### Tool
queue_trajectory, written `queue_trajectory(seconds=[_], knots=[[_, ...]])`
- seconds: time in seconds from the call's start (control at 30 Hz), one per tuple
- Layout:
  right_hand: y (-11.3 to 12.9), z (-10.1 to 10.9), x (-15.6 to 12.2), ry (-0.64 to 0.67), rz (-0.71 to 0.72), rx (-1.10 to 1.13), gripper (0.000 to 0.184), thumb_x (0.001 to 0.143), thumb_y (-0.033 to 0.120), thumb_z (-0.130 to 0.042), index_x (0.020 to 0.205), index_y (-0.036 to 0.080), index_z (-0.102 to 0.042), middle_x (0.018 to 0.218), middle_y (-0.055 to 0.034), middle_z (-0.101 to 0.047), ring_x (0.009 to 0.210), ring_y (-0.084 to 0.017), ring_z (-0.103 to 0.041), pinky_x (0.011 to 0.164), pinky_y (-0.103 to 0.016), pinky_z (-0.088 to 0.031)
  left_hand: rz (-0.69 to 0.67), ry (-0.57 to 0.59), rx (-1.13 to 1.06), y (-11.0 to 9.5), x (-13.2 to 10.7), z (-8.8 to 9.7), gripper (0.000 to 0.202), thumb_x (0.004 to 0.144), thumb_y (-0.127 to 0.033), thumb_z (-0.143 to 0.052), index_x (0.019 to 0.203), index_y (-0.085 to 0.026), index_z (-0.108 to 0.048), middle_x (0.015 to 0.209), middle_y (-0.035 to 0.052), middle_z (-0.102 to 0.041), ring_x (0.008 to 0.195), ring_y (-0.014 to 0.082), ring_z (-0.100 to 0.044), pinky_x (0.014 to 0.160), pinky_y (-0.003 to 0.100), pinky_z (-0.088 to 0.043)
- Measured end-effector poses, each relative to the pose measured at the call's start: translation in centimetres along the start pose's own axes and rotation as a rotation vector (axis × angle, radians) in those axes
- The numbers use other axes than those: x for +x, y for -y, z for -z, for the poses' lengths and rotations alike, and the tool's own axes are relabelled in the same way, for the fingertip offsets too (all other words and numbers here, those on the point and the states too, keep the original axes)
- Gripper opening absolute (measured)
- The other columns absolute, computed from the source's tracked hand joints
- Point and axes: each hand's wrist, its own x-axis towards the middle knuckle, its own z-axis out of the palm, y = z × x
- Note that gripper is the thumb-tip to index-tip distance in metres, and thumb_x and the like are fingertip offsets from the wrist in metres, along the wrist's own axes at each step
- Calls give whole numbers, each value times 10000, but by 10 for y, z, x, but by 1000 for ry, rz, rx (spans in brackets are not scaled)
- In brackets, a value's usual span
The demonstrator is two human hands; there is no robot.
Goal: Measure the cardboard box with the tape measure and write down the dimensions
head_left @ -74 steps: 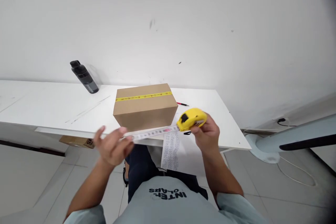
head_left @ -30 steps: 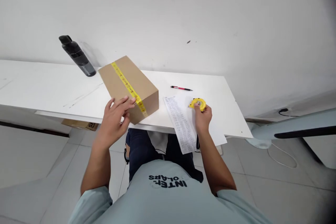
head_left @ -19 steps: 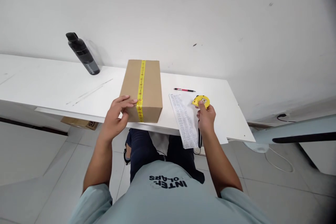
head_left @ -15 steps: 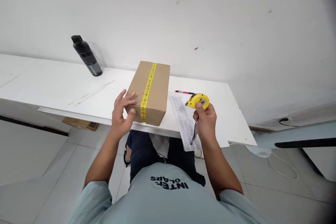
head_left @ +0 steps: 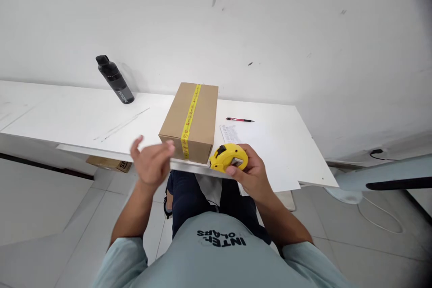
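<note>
My right hand (head_left: 251, 173) grips a yellow tape measure (head_left: 229, 157), held up close by the near right corner of a cardboard box (head_left: 194, 112). Its metal blade looks retracted, with only the tip end at the mouth. Yellow printed tape runs along the top of the box and down its near side. My left hand (head_left: 151, 162) hovers in front of the box's near left corner, slightly blurred, fingers loosely bent and apart, nothing in it. Written paper (head_left: 232, 134) lies right of the box, partly covered by a blank white sheet (head_left: 275, 157).
The white shelf (head_left: 67, 112) runs along the wall. A dark bottle (head_left: 116, 80) stands at its left, and a red and black pen (head_left: 239, 119) lies beyond the papers. Another carton (head_left: 108, 163) is below the shelf. A cable plug (head_left: 376, 151) sits at the right wall.
My right hand has brought the tape measure left and nearer me, down to the box's near corner. My left hand has come off the box and drawn back toward me.
</note>
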Motion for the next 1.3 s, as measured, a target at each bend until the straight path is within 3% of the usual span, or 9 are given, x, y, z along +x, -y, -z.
queue_trajectory(seconds=[0.1,0.23,0.3,0.4,0.57,0.77,0.9,1.1,1.3], knots=[[2,3,-4,-30,15,18,420,745,468,-917,1045,277,-693,910,-9,-781,770,-176,-714,694,-298,-624,143,77,68,19,6,9,143,1036,-373,-574,1151,-308,-629,1077,38,-812,982,223,-768,1183,586,-421],[8,-7,-10,53,-18,38,441,725,505,-920,1030,270,-703,864,-12,-768,714,-170,-693,634,-285,-609,-148,279,-172,-11,12,8,312,953,-433,-730,1241,-373,-625,1074,-35,-818,905,166,-778,1080,432,-533],[9,-13,-13,98,-40,46,460,722,525,-916,1036,265,-702,862,-13,-765,709,-169,-693,633,-286,-609,-273,225,-252,-28,8,5,299,944,-328,-746,1225,-374,-652,1051,-54,-823,849,134,-774,1050,379,-546],[7,-14,-13,93,-43,-1,472,727,540,-908,1046,264,-698,895,-22,-778,754,-185,-715,678,-311,-628,-190,139,-187,-28,-5,1,301,947,-252,-706,1219,-376,-669,1014,-42,-819,840,147,-770,1098,427,-514],[4,4,-6,-87,89,-196,460,749,496,-908,1089,265,-702,948,-30,-788,816,-213,-734,710,-345,-640,193,19,220,42,-18,-9,235,965,-448,-622,1141,-295,-643,1001,64,-779,946,252,-751,1087,574,-498],[-9,21,6,-413,326,-294,574,767,402,-908,1273,275,-669,1103,-69,-787,915,-215,-747,713,-324,-630,438,17,306,109,-26,-23,324,1026,-354,-488,1262,-192,-639,1241,192,-717,1056,262,-722,946,466,-550],[-24,26,13,-407,287,-346,524,830,426,-849,1310,276,-701,1197,-77,-785,972,-217,-753,796,-350,-648,391,133,191,97,-32,-23,244,1018,-331,-521,1116,-233,-721,1157,146,-760,1079,258,-734,955,446,-563],[-30,19,28,-264,361,-464,451,895,414,-781,1331,318,-724,1212,-48,-788,942,-198,-744,784,-331,-645,391,402,-259,53,-10,-5,376,1064,-378,-441,1346,-257,-659,1429,112,-681,1361,241,-634,1144,487,-536],[-30,13,35,-236,356,-448,467,913,425,-762,1360,298,-712,1256,-70,-774,960,-199,-741,791,-327,-637,370,377,-160,39,-8,-1,356,1035,-386,-561,1353,-259,-657,1403,109,-711,1330,256,-666,1133,507,-543]])
